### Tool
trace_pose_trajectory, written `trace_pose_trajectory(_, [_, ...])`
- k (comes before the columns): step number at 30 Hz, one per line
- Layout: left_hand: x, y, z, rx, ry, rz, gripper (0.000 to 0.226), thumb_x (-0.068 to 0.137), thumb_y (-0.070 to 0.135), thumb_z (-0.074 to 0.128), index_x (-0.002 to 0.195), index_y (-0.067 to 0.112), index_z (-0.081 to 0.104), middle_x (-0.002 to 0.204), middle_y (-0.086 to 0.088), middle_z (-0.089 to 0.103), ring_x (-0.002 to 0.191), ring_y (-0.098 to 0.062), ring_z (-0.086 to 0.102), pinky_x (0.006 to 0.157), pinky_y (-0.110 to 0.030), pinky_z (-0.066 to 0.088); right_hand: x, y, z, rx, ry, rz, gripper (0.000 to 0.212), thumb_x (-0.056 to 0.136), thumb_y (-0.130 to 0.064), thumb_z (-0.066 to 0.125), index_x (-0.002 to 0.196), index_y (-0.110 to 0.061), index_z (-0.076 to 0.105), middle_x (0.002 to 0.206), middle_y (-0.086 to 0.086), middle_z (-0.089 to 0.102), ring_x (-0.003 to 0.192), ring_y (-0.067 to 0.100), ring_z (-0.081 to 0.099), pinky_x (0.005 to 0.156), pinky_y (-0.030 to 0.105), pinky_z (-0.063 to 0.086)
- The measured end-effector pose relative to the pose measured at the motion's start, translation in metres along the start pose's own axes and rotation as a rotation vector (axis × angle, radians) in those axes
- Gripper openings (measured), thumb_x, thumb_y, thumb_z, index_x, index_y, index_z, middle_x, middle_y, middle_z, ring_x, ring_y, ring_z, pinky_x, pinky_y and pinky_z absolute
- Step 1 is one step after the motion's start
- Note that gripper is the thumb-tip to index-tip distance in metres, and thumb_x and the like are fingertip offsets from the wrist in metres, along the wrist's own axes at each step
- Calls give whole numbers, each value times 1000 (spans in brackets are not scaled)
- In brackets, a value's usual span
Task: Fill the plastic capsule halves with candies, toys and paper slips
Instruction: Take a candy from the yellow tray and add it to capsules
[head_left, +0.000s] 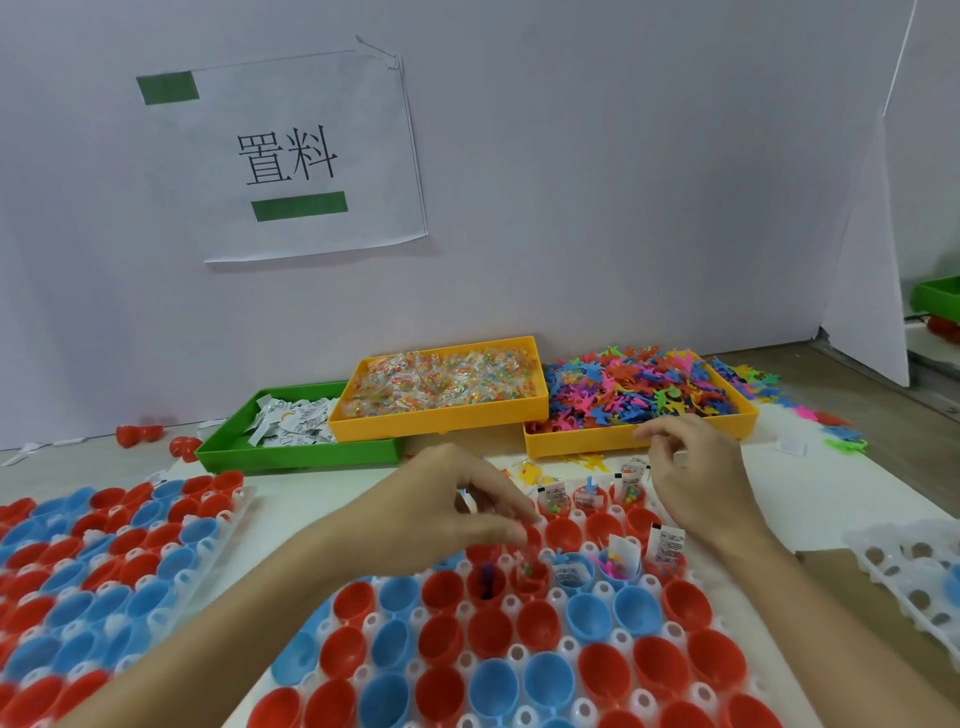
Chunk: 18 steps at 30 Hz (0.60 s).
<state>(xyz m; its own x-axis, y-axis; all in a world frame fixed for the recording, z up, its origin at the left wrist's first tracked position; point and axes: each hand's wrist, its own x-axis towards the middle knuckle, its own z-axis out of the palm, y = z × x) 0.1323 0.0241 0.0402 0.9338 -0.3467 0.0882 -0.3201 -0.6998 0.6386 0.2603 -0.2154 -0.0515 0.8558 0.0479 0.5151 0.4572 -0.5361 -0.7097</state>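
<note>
From the head camera, the left hand (467, 499) hangs over a red capsule half (530, 574) in the clear holder tray (519, 652) on the desk (322, 499). Its fingertips are pressed together in a pinch right above that cup, and a small candy packet (525, 558) seems to be going in, but it is blurry. The right hand (691, 467) is farther back, near the orange tray of toys (644, 400). Its fingers are curled, and I cannot tell if they hold anything.

Just past the left hand, a few capsule halves already have paper slips (665, 540) and toys sticking out. The cups nearer than both hands look unfilled. Behind the hands sit the candy tray (441, 382) and the green tray of slips (291, 426).

I think the packets, slips and toys are very light and bendy, so a soft fingertip pinch in the middle is enough. The cups look hard and smooth and could tip if bumped.
</note>
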Motion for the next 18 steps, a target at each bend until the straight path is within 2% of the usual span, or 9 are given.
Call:
trace_pose_trajectory(2, [7,-7,-9,43,110,-53,7,89,21,72,90,25,78,84,9,74,78,-6,66,69,-16,49,0,0,0,-1,1,-2,24,95,1,52,96,-13,72,96,0,66,92,14,59,74,12,39])
trace_pose_trajectory(5, [27,-22,-18,268,240,-173,8,92,19,68,90,21,76,84,8,72,75,-2,63,66,-12,45,0,0,1,-4,-2,0,24,96,0,52,96,-13,72,96,-1,65,93,15,59,75,13,40])
trace_pose_trajectory(9, [59,-37,-10,390,184,-269,18,94,16,66,107,7,75,103,-6,73,82,-10,60,77,-20,49,0,1,0,-1,3,1,24,95,0,52,96,-13,72,96,-1,66,93,15,60,75,14,41])
trace_pose_trajectory(11, [72,-40,-3,405,132,-306,22,94,18,66,109,4,74,108,-8,73,87,-14,62,80,-22,50,0,1,0,0,8,-1,24,95,0,52,96,-13,73,96,0,66,93,15,60,76,17,42])
trace_pose_trajectory(15, [87,-46,3,437,70,-370,23,90,20,71,102,1,76,99,-12,75,87,-22,71,82,-34,59,1,1,1,5,12,1,24,95,0,52,96,-14,72,96,-1,65,92,15,59,77,20,43])
trace_pose_trajectory(18, [89,-48,5,457,47,-387,17,86,17,75,94,1,78,92,-11,76,82,-21,71,78,-33,59,1,1,1,9,12,1,24,95,0,52,95,-13,72,95,-1,64,92,15,59,78,23,43])
